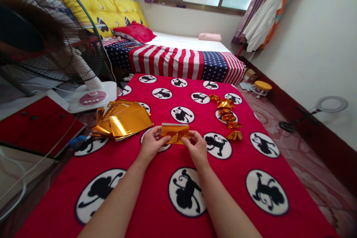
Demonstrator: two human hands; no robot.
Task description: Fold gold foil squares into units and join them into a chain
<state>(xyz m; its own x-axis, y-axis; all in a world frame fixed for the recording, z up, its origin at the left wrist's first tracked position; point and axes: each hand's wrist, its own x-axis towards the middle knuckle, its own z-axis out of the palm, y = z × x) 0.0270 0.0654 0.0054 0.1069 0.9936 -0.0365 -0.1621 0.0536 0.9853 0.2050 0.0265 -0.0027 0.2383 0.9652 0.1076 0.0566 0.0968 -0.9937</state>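
A piece of gold foil paper [175,131], partly folded with a pale strip along its far edge, is held between both hands above the red cloth. My left hand [153,142] pinches its left side, thumb on top. Its right side is gripped by my right hand [196,146], with the thumb near the lower right corner. To the left lies a fanned stack of gold foil sheets [131,121]. On the right a row of folded gold foil pieces [227,113] runs away from me.
The red cloth [145,197] bears black monkey prints in white circles. An electric fan [92,95] stands at the left beside a red panel [39,126]. Beyond are a bed [178,59], a yellow stool [263,85] at the right and a ring light [331,104] near the wall.
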